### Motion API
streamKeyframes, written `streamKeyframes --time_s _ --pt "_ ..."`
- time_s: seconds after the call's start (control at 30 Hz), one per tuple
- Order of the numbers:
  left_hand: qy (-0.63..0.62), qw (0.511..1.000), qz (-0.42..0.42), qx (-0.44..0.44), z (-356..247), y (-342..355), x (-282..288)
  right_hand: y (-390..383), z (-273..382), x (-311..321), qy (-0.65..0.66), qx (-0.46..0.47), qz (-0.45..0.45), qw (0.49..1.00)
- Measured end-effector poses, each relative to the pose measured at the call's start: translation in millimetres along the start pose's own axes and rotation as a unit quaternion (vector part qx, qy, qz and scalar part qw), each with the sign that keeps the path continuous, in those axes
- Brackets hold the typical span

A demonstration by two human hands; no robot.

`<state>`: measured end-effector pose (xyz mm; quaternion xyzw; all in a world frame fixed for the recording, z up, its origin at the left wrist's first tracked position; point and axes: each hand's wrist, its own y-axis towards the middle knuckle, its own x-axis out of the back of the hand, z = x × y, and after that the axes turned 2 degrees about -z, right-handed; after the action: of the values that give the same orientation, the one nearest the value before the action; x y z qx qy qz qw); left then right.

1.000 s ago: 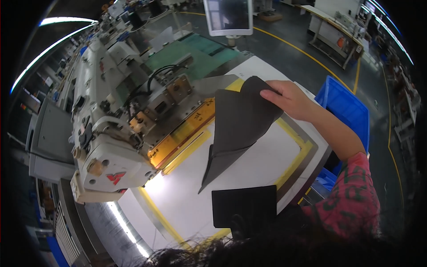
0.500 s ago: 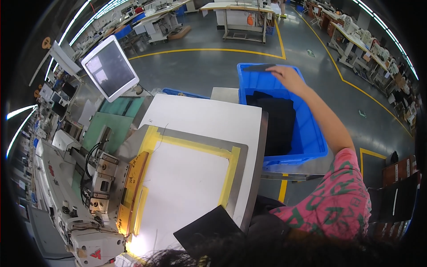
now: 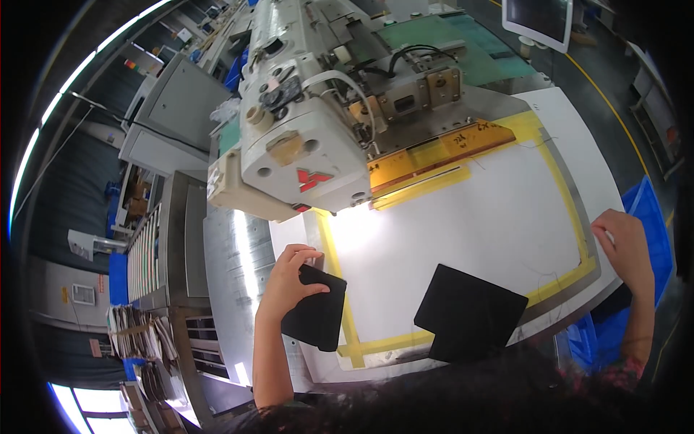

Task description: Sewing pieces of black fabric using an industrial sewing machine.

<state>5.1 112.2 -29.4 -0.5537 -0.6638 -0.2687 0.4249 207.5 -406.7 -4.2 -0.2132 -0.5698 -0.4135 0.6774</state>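
My left hand [image 3: 283, 288] is at the left edge of the white work sheet [image 3: 470, 231]. Its thumb and fingers are closed on a black fabric piece [image 3: 322, 318], which hangs over the yellow-taped border. A second black fabric piece [image 3: 473, 311] lies by itself on the near part of the sheet, with a notch in its lower left side. My right hand [image 3: 625, 246] is over the sheet's right edge, next to the blue bin [image 3: 650, 231]. Its fingers are curled in, and nothing shows in them.
A white sewing machine head [image 3: 303, 159] stands just beyond the sheet, its lamp lighting the surface. An amber guide plate [image 3: 441, 152] borders the sheet's far side. A monitor [image 3: 538, 22] is at the far right. Bundled sheets [image 3: 144, 333] hang at the lower left.
My view has swung left toward the machine. My right hand has come back from the bin without the dark piece it had there. My left hand, unseen before, now holds a black piece.
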Motion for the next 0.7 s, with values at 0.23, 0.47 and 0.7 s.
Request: streamKeyframes --time_s 0.23,0.47,0.7 --pt "-0.083 0.985 0.101 -0.115 18.9 10.4 1.8 109.2 177.8 -134.0 0.079 0.576 -0.001 0.814" --pt "-0.156 0.985 -0.024 0.064 29.1 42.0 -10.4 147.7 263.8 -209.0 -0.043 0.674 -0.106 0.729" --pt "-0.036 0.982 -0.185 0.004 35.7 95.2 -36.2 169.4 229.2 -218.0 0.038 0.594 -0.051 0.802"
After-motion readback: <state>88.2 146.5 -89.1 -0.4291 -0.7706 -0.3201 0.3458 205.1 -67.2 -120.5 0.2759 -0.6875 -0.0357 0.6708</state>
